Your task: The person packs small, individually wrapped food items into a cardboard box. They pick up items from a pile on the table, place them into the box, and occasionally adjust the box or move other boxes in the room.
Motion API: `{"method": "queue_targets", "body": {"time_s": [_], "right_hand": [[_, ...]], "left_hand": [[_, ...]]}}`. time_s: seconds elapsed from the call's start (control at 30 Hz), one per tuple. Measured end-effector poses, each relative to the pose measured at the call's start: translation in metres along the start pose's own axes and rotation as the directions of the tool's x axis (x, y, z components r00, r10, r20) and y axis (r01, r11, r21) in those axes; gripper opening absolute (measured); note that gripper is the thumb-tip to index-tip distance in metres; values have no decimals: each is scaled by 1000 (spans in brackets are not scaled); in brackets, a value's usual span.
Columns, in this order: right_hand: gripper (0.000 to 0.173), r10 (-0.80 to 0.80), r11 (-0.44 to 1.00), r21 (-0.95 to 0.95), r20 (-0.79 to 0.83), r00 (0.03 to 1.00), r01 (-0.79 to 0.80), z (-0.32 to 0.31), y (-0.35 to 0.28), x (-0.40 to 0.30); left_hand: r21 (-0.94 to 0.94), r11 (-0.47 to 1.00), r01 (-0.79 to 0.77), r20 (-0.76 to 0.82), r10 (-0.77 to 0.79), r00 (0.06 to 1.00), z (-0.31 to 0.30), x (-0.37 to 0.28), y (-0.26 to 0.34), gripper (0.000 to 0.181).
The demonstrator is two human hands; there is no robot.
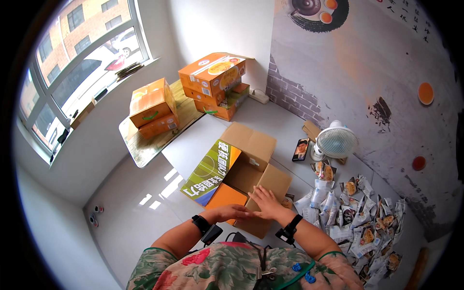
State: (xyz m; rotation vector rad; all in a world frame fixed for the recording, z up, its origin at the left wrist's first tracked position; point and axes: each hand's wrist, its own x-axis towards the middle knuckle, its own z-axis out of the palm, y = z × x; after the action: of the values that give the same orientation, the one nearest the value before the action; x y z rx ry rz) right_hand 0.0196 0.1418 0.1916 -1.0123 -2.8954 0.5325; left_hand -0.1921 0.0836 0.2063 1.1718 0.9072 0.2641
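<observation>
A cardboard carton (pixel 243 174) stands before me with its top flaps folded outward. One flap is printed green with large writing, another is orange, and the others show plain brown. Bare cardboard shows in the visible part of its inside. My right hand (pixel 266 203) lies flat on the right-hand brown flap (pixel 277 181), fingers spread and holding nothing. At the carton's near corner is my left hand (pixel 236 212), its fingers pointing right, by the orange flap (pixel 225 197) and close to my right thumb. Whether those fingers pinch a flap edge is hidden.
Many small sealed packets (pixel 357 221) are heaped at the right. A small white fan (pixel 336 139) and a smartphone (pixel 301 149) stand near the wall. Orange cartons are stacked at the back (pixel 214 78) and at the back left (pixel 152 105). A power strip (pixel 259 96) lies by the wall.
</observation>
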Motion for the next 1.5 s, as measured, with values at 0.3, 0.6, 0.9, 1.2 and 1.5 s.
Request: {"method": "queue_targets", "body": {"time_s": [0.3,0.6,0.9,1.2,1.5], "right_hand": [[89,82,996,24,66,994,-84,9,-15,12],[84,89,996,-4,61,994,-89,5,-21,12],[87,115,989,-101,108,987,-104,-3,-29,18],[97,48,993,-117,272,961,-17,-13,-31,41],[83,58,990,131,-6,998,-57,-9,-43,47]], "left_hand": [[-414,910,-10,-513,-224,829,-25,-22,-32,67],[-329,930,-164,-673,-109,731,-10,-24,-28,89],[91,962,-256,-947,163,278,-71,-62,-48,85],[114,955,273,-992,123,-16,-133,-84,-69,91],[-124,969,-215,-990,-106,95,-142,-113,-56,86]]}}
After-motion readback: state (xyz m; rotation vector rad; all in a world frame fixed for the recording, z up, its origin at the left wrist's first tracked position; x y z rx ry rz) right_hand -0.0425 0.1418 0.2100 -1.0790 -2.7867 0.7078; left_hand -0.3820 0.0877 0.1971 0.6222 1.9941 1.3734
